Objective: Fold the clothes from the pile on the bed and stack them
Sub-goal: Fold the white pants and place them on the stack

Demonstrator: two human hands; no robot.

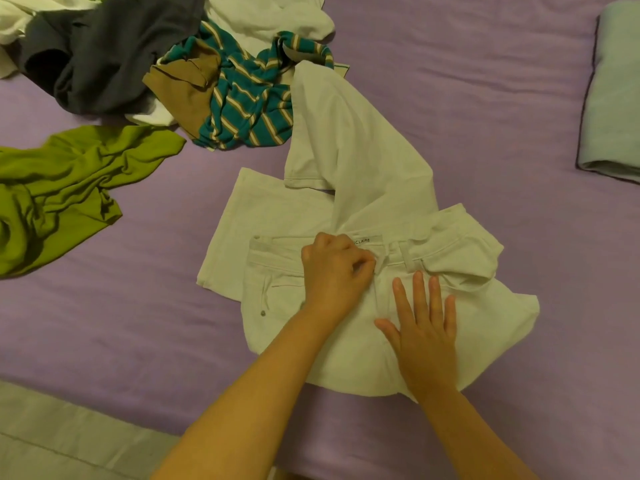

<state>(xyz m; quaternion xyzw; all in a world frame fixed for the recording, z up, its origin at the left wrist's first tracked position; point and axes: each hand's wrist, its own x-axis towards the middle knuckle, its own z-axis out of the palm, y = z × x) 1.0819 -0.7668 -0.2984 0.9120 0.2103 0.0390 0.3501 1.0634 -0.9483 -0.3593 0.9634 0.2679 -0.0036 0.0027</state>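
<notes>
A pair of white trousers point(363, 209) lies partly folded on the purple bed point(485, 98), its waistband under both hands; the left hand point(334, 271) sits on the waistband with its fingers point(360, 263) curled in, pinching the cloth just beside the sewn-in label; the right hand point(424, 327) lies flat on the seat of the trousers, just right of the left hand, its fingers point(417, 292) straight and spread, pressing the fabric down; one trouser leg runs away from the fingers toward the far side of the bed and doubles back on itself, while the other lies flat to the left of the left hand; beyond that leg, farther from the fingers, a teal striped shirt point(242, 102) lies crumpled with a brown garment point(183, 88) touching it on its left; past those, a dark grey garment point(114, 46) and a white garment point(270, 15) make up the rest of the pile; well to the left of the left hand a green garment point(62, 188) lies loose by itself; far to the right of the right hand, near the bed's edge, a pale folded cloth point(616, 91) rests apart from everything else.
</notes>
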